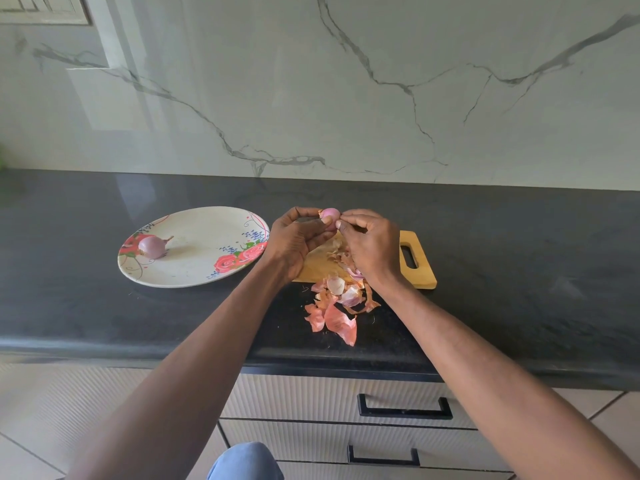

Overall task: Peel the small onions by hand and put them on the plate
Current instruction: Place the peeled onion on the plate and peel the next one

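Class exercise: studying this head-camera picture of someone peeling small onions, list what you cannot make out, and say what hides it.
- Underside of the held onion, head view: covered by left hand and right hand.
- Middle of the cutting board: hidden by both hands and the peels.
- Far side of the onion on the plate: turned away.
- Plate pattern details: too small.

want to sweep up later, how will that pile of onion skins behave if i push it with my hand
The onion skins look thin and curled, so probably very light and floppy. Being loose pieces, they would likely scatter rather than slide together, and dry flakes may crumble.
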